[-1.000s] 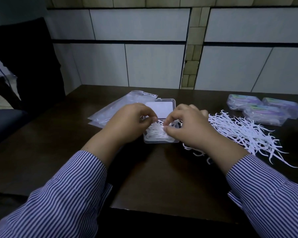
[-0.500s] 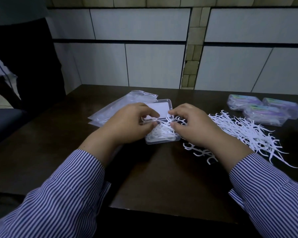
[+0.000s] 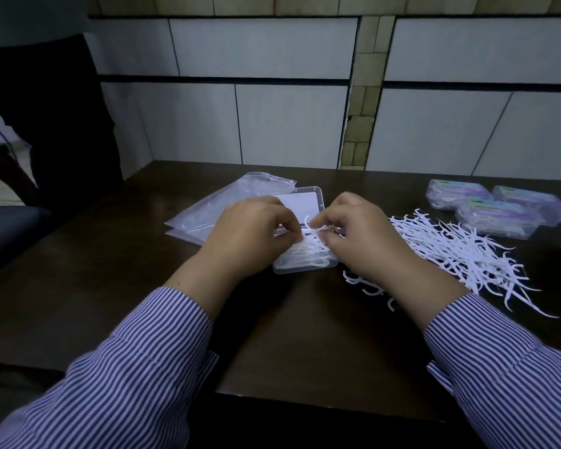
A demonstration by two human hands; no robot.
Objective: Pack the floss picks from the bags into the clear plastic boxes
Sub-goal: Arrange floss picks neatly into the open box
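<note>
An open clear plastic box (image 3: 305,268) lies mid-table with its lid (image 3: 308,200) folded back; white floss picks (image 3: 308,254) lie inside it. Over the box, my left hand (image 3: 250,238) and my right hand (image 3: 366,241) both curl their fingers and pinch a small bunch of picks between them. A loose pile of floss picks (image 3: 460,254) spreads on the table right of my right hand. A few stray picks (image 3: 366,285) lie under my right wrist. Empty clear bags (image 3: 227,205) lie left of the box.
Several filled, closed boxes with purple labels (image 3: 496,212) stand at the back right. A tiled wall runs behind the dark table (image 3: 110,286). A dark chair (image 3: 10,228) and a person in dark clothes (image 3: 55,108) are at the left.
My fingers have closed together over the box, gathering the picks that stuck out. The box has shifted a little under my hands.
</note>
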